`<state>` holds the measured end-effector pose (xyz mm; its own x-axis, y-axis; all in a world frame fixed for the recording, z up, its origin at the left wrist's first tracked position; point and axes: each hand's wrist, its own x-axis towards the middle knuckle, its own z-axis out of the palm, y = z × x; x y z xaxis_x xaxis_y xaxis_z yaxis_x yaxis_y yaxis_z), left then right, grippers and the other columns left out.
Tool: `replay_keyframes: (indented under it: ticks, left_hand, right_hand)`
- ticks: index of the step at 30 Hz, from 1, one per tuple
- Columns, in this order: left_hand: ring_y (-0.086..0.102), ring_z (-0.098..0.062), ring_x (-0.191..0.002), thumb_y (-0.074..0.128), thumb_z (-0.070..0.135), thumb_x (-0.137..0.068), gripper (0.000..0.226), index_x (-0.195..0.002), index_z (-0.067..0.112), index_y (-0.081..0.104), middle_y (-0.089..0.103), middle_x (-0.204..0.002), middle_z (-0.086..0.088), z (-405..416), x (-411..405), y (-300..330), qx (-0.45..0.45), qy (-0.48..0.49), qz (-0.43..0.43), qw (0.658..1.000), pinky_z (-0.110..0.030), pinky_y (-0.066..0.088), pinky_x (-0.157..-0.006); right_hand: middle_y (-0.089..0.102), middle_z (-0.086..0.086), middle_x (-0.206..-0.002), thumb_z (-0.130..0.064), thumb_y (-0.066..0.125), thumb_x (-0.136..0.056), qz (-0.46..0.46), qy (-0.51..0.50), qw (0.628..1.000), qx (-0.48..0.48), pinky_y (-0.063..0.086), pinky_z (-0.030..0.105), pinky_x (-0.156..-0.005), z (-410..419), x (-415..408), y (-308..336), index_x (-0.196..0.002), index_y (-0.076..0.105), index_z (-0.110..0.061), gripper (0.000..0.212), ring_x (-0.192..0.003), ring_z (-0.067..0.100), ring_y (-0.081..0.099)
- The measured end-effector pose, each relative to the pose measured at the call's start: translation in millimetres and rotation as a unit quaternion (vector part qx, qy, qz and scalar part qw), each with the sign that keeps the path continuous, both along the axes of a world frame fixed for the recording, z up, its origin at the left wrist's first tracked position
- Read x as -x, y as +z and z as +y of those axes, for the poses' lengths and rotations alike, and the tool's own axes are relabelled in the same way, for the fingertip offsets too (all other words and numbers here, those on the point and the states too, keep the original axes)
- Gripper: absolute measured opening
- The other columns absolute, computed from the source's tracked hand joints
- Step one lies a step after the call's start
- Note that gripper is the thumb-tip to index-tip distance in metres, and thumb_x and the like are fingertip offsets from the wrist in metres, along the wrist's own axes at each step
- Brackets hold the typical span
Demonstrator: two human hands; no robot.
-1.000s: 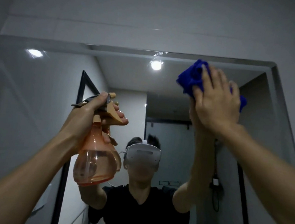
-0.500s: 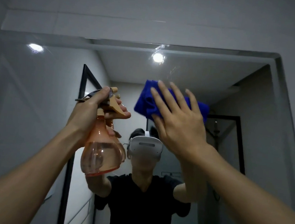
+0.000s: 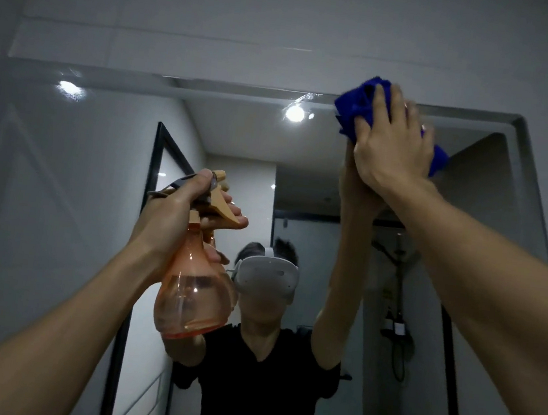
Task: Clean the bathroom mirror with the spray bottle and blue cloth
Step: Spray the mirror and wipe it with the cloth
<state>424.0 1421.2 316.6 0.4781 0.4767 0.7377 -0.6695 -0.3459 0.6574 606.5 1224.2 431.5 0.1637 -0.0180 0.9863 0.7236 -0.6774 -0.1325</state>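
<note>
- While the translucent orange plastic spray bottle (image 3: 192, 287) shows its whole round belly to the camera, no brand, label or writing can be read on it, nor on the crumpled blue cloth (image 3: 364, 106).
- Left hand (image 3: 171, 219): its fingers are clenched round the neck of the bottle just under the tan trigger head (image 3: 222, 206); the thumb lies over the top of the head and the fingertips show on the far side, at the trigger.
- Below those fingers hangs the bulbous body, with clear liquid filling its lower part.
- Long axis of the bottle: close to upright, leaning slightly, base down and head up; the nozzle points away from the person, toward the large wall-mounted bathroom mirror (image 3: 96, 185).
- Right hand (image 3: 393, 149): the fingers are stretched out nearly straight and spread a little, pressing the cloth flat against the glass; they are slightly blurred.
- Bunched under the palm and fingers, the cloth sticks out past the fingertips at the top and beyond the little-finger side to the right.
- Cloth and fingertips sit at the mirror's top edge, near its upper right corner, overlapping the grey wall (image 3: 288, 19) above the frame.
- Just left of the right hand's fingers a reflected ceiling light (image 3: 294, 113) glares in the glass.
- Both hands are well apart, the left one lower.
</note>
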Motion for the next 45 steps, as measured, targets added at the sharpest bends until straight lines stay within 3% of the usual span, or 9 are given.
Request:
replay_keyframes:
  ticks: [8, 12, 19, 29, 32, 34, 38, 42, 45]
  left_hand:
    - [0.075, -0.026, -0.088, 0.053, 0.044, -0.095, 0.043, -0.105, 0.004, 0.068, 0.076, -0.096, -0.015, -7, 5, 1, 0.006, -0.011, 0.008, 1.000, -0.039, 0.062, -0.066]
    - [0.074, -0.030, -0.096, 0.053, 0.047, -0.095, 0.049, -0.115, 0.004, 0.063, 0.074, -0.105, -0.018, -10, 20, 2, 0.002, -0.048, 0.043, 0.998, -0.055, 0.059, -0.077]
    - [0.070, -0.038, -0.103, 0.056, 0.041, -0.094, 0.045, -0.111, 0.001, 0.063, 0.072, -0.107, -0.022, 19, 89, 10, 0.030, -0.087, 0.040, 0.995, -0.056, 0.053, -0.093]
    - [0.074, -0.035, -0.082, 0.060, 0.038, -0.093, 0.039, -0.093, 0.000, 0.068, 0.074, -0.092, -0.023, 69, 129, -9, 0.019, -0.015, 0.038, 0.999, -0.037, 0.061, -0.059]
    - [0.068, -0.029, -0.063, 0.063, 0.039, -0.090, 0.037, -0.081, 0.003, 0.068, 0.068, -0.074, -0.018, 74, 129, -12, 0.055, -0.053, 0.050, 0.996, -0.026, 0.048, -0.040]
    - [0.065, -0.027, -0.056, 0.064, 0.038, -0.090, 0.038, -0.074, 0.004, 0.069, 0.066, -0.069, -0.016, 80, 127, -12, 0.046, -0.038, 0.043, 0.997, -0.025, 0.046, -0.041]
    - [0.071, -0.031, -0.072, 0.065, 0.040, -0.089, 0.039, -0.091, 0.001, 0.069, 0.070, -0.086, -0.021, 96, 125, -13, 0.058, -0.061, 0.027, 0.996, -0.033, 0.052, -0.053]
    - [0.071, -0.040, -0.098, 0.061, 0.041, -0.091, 0.047, -0.103, -0.004, 0.067, 0.070, -0.104, -0.028, 113, 121, -17, 0.061, -0.069, 0.021, 0.996, -0.051, 0.052, -0.082]
    - [0.071, -0.040, -0.098, 0.057, 0.040, -0.094, 0.047, -0.103, -0.004, 0.068, 0.071, -0.104, -0.027, 117, 119, -19, 0.054, -0.071, 0.014, 0.996, -0.034, 0.055, -0.057]
  right_hand:
    - [0.011, 0.002, -0.166, -0.050, 0.022, -0.104, -0.120, -0.036, 0.983, 0.134, 0.010, 0.054, -0.122, 60, 42, -70, -0.158, 0.010, -0.026, 0.060, -0.152, 0.027, 0.013]
    - [0.009, 0.000, -0.167, -0.049, 0.027, -0.104, -0.117, -0.060, 0.979, 0.154, 0.013, 0.053, -0.121, 52, 36, -136, -0.159, 0.010, -0.025, 0.062, -0.153, 0.025, 0.011]
    - [0.009, -0.001, -0.167, -0.051, 0.017, -0.102, -0.046, -0.036, 0.993, 0.102, 0.015, 0.049, -0.122, 61, 57, -147, -0.159, 0.012, -0.026, 0.062, -0.153, 0.022, 0.011]
    - [0.011, 0.001, -0.166, -0.048, 0.024, -0.104, -0.036, -0.055, 0.997, 0.037, 0.015, 0.050, -0.121, 97, 74, -123, -0.158, 0.012, -0.024, 0.061, -0.152, 0.025, 0.014]
    - [0.011, 0.000, -0.166, -0.047, 0.026, -0.105, -0.039, -0.060, 0.997, 0.036, 0.016, 0.050, -0.121, 97, 72, -123, -0.158, 0.012, -0.024, 0.060, -0.152, 0.024, 0.015]
    - [0.012, 0.000, -0.166, -0.048, 0.024, -0.104, -0.039, -0.061, 0.997, 0.035, 0.017, 0.049, -0.121, 97, 71, -123, -0.158, 0.013, -0.024, 0.060, -0.152, 0.024, 0.015]
    - [0.012, 0.000, -0.166, -0.049, 0.021, -0.103, -0.037, -0.055, 0.997, 0.033, 0.018, 0.050, -0.121, 99, 68, -123, -0.158, 0.015, -0.025, 0.061, -0.152, 0.023, 0.015]
    - [0.016, -0.001, -0.166, -0.048, 0.023, -0.103, -0.036, -0.059, 0.997, 0.020, 0.021, 0.052, -0.119, 106, 68, -116, -0.157, 0.018, -0.025, 0.059, -0.151, 0.024, 0.019]
    - [0.015, -0.001, -0.166, -0.046, 0.026, -0.104, -0.033, -0.046, 0.998, 0.007, 0.018, 0.053, -0.120, 118, 79, -85, -0.158, 0.017, -0.024, 0.058, -0.151, 0.025, 0.018]
